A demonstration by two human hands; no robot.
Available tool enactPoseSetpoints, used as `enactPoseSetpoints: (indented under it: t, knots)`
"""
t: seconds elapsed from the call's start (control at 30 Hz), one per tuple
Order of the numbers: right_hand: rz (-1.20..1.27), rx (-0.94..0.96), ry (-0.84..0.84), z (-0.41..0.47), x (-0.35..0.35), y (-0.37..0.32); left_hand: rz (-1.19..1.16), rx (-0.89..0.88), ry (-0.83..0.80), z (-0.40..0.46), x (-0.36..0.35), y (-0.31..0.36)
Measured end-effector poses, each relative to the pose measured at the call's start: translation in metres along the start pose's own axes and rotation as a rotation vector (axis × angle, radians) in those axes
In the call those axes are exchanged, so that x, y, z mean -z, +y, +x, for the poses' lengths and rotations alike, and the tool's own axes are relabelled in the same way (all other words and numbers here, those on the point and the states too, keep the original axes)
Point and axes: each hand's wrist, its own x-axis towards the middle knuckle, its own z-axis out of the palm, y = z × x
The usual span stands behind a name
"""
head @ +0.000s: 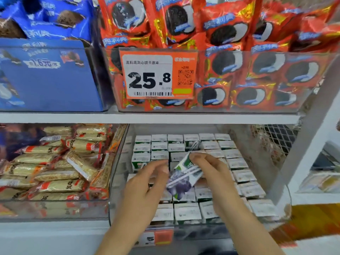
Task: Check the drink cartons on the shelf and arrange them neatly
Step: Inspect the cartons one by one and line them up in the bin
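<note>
Right hand [211,173]: pinching a tilted carton [184,179] above the rows [237,159].
Left hand [147,181]: fingers lying loosely straight, touching the carton's left edge.

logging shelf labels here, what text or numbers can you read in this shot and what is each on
"25.8": orange price tag on the upper bin; its small print, barcode and QR code are unreadable.
"1.6": blue box, upper left; the characters after it are blurred.
"5": lower price tag, partly hidden.
Held carton, cartons, red packs, noodle packs: print too blurred.
</note>
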Motion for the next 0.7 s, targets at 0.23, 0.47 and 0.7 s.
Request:
enactPoseSetpoints:
  t: [0.23,0.47,0.7]
  knots:
    - [0.144,-0.014,-0.139,-0.015,0.002,-0.008,-0.44,0.152,-0.16,0.001,-0.005,0.022]
    - [0.195,-0.087,-0.16,-0.017,0.012,-0.01,-0.532,0.178,-0.153,-0.001,-0.013,0.023]
    - [0.255,-0.195,-0.284,-0.017,0.009,-0.009,-0.569,0.292,0.0,0.002,-0.009,0.013]
